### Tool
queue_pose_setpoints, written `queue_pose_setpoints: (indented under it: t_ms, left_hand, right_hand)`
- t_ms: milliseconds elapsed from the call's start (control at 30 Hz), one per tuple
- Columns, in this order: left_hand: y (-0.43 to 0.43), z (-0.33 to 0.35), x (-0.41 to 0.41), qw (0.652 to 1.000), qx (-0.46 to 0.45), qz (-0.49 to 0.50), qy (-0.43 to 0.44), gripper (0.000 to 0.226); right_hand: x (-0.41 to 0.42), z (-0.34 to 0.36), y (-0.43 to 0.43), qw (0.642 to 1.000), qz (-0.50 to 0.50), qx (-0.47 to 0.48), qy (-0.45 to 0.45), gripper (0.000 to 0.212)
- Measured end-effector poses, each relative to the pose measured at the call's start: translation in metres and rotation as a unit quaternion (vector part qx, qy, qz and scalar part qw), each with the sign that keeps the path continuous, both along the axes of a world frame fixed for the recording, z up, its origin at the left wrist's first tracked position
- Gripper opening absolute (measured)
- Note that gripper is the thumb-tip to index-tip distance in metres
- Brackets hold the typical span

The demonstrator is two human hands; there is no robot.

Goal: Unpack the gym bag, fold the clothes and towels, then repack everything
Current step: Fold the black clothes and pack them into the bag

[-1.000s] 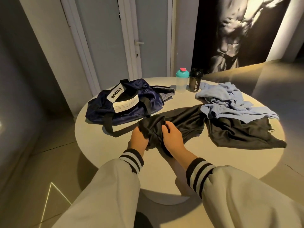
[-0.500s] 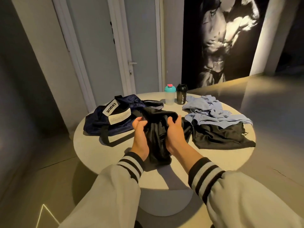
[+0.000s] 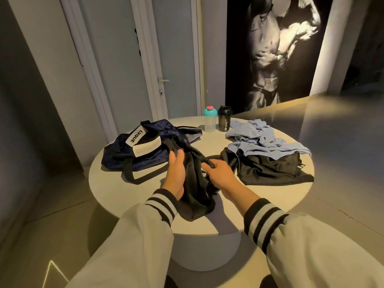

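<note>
A black garment (image 3: 196, 183) hangs bunched between my hands above the round table (image 3: 116, 183). My left hand (image 3: 175, 174) lies against its left side with fingers fairly straight. My right hand (image 3: 220, 173) pinches an upper fold of the cloth. The navy gym bag (image 3: 133, 156) with a white label sits at the table's left, its top slack and open. A light blue garment (image 3: 261, 140) lies crumpled at the right over another black garment (image 3: 270, 169).
A clear shaker with a teal lid (image 3: 209, 120) and a black shaker (image 3: 224, 119) stand at the table's far edge. Behind are a closed door (image 3: 172, 59) and a dark wall poster (image 3: 276, 48). The floor surrounds the table.
The black garment has come up off the table and been drawn out longer. My left hand has loosened from gripping to lying flat along it; my right hand moved right, still holding cloth.
</note>
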State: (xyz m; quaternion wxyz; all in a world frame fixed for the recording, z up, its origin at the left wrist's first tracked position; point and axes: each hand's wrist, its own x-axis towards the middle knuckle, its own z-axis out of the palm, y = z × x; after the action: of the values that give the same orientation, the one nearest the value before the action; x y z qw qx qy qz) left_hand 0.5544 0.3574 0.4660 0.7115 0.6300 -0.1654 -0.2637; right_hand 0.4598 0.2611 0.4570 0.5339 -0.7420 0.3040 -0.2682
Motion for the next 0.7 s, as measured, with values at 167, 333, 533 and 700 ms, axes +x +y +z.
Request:
queue_pose_setpoints:
  t_ms: [167,333,533,700]
  left_hand:
    - [0.005,-0.001,0.002,0.996,0.007,-0.067,-0.063,0.08]
    - [0.009,-0.007,0.014,0.991,0.031,0.003,-0.134,0.06]
    - [0.02,-0.007,0.023,0.981,0.034,0.091,-0.166,0.029]
    - [0.024,-0.007,0.028,0.98,0.051,0.082,-0.171,0.016]
  right_hand:
    - [0.0,-0.005,-0.011,0.992,-0.039,0.113,-0.042,0.03]
    - [0.001,-0.002,-0.024,0.978,-0.129,0.084,-0.141,0.025]
    - [-0.009,-0.006,-0.027,0.983,-0.142,0.004,-0.116,0.046]
    - [-0.013,-0.013,-0.016,0.997,-0.03,-0.051,-0.042,0.055]
